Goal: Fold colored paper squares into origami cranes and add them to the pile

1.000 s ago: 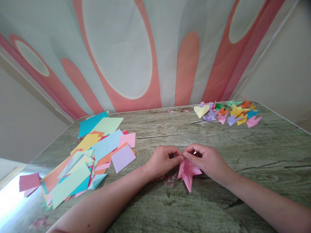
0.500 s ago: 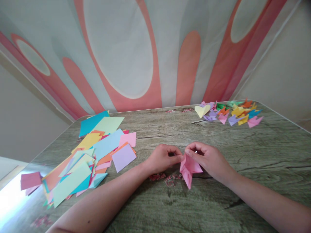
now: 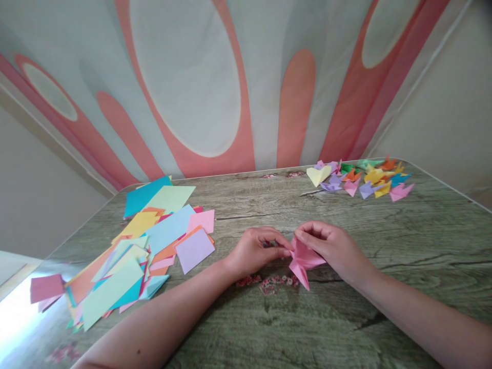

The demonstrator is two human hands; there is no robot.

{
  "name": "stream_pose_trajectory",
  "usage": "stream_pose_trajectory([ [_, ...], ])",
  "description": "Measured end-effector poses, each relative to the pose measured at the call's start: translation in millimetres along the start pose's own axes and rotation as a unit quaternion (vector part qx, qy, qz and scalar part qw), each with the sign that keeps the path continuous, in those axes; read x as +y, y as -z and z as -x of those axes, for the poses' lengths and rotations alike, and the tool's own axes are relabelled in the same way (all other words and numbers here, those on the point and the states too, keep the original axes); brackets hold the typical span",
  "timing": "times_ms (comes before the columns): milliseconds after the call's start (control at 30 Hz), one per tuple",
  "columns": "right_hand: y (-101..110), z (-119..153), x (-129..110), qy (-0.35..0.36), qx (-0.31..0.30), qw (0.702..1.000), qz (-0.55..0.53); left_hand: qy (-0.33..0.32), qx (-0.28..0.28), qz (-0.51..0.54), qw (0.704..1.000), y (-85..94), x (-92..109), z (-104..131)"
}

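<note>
Lying loose at nine o'clock on the table (image 3: 246, 328), coloured sheets (image 3: 111, 293) overlap in a messy spread. Nearer the middle, the left hand (image 3: 253, 253) has thumb and forefinger pinched together on the left edge of a folded pink paper (image 3: 305, 256), held between both hands with one point toward six o'clock. At the paper's two o'clock, the right hand (image 3: 328, 240) pinches its upper corner. An uneven tug between those pinches could, I'd say, tear it or set a crease crooked. Beyond, at one o'clock, small folded shapes (image 3: 373, 176) sit clustered.
</note>
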State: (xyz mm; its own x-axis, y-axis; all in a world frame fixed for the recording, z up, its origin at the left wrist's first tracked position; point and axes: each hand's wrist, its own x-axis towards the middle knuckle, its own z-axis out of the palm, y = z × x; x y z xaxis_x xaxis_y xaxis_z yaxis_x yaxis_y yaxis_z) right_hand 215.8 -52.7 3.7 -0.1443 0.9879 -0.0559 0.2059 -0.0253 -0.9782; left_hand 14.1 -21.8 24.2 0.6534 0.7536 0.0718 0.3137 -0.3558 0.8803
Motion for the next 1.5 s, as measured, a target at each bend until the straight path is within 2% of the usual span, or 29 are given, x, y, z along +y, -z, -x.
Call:
stream_pose_trajectory([
  [300,0.5,1.7,-1.2,0.026,0.015,0.998,0.053,0.038,0.015,-0.059,0.997,-2.9,0.4,0.6],
  [667,-0.8,-0.7,4.6,0.041,0.053,0.997,0.045,0.067,0.056,0.042,0.995,-7.3,-6.5,-0.3],
  [933,0.3,1.2,-2.3,0.031,-0.001,0.998,0.049,0.012,0.051,0.006,0.999,-3.0,-2.0,0.0],
  [1200,2.0,2.0,-2.8,0.049,0.018,0.997,0.054,-0.099,0.055,-0.051,0.992,-2.0,0.6,1.6],
  [1333,0.2,3.5,-5.5,0.063,0.022,0.995,0.069,-0.093,0.06,-0.054,0.992,-2.0,0.6,1.4],
  [1500,-2.0,6.9,-8.5,0.08,0.034,0.993,0.084,-0.035,0.078,-0.05,0.995,-3.9,-0.1,1.1],
])
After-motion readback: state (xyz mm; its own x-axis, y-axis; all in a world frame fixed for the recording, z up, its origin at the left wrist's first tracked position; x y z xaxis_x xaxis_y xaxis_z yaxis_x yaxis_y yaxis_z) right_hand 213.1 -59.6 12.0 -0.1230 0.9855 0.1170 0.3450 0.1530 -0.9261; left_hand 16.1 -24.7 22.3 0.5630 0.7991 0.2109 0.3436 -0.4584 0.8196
